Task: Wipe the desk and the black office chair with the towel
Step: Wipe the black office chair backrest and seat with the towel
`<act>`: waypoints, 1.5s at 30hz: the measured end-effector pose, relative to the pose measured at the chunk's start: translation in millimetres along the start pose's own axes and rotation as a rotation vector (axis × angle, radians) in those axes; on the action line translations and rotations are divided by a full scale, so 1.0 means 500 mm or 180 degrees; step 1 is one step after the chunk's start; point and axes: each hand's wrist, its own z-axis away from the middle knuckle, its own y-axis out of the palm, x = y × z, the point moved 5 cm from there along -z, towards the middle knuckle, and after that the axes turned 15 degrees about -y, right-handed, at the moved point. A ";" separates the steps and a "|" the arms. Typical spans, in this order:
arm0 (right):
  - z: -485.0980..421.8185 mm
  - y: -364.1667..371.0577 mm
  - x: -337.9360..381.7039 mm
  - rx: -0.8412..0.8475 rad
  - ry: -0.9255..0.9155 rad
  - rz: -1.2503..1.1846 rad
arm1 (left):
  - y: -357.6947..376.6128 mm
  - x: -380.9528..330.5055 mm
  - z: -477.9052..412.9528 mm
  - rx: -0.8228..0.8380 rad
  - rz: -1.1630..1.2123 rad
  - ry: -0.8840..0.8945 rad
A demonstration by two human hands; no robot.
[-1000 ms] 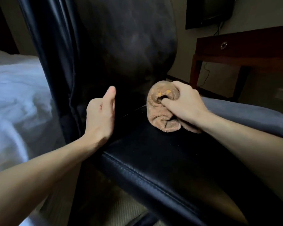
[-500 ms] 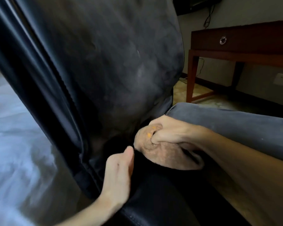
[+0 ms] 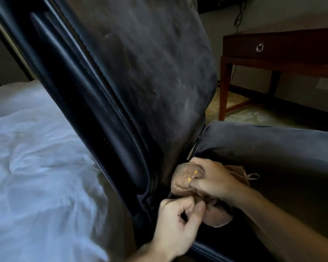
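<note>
One black office chair (image 3: 140, 72) fills most of what I see, with a white bed (image 3: 36, 167) to its left and the wooden worktop (image 3: 280, 44) well apart at back right. The brown towel (image 3: 182, 180) is bunched in the seat crease, gripped by the right hand (image 3: 214, 181). The left hand (image 3: 175, 225) is curled, thumb against the towel; I cannot tell whether it pinches it.

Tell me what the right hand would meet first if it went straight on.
Likely the chair backrest, low down; the towel bunched in the right hand leads and looks nearly against it.
</note>
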 end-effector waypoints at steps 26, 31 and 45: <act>-0.003 0.005 0.015 -0.2131 0.1739 -0.3352 | -0.179 -0.112 0.081 -0.2934 0.0584 -0.0954; -0.006 0.050 0.057 -0.2078 0.1904 -0.3951 | -0.175 -0.109 0.065 -0.3344 0.0878 -0.1417; 0.051 0.020 0.196 -0.2930 0.1949 -0.4190 | -0.192 -0.059 0.024 -0.3138 0.0128 -0.1525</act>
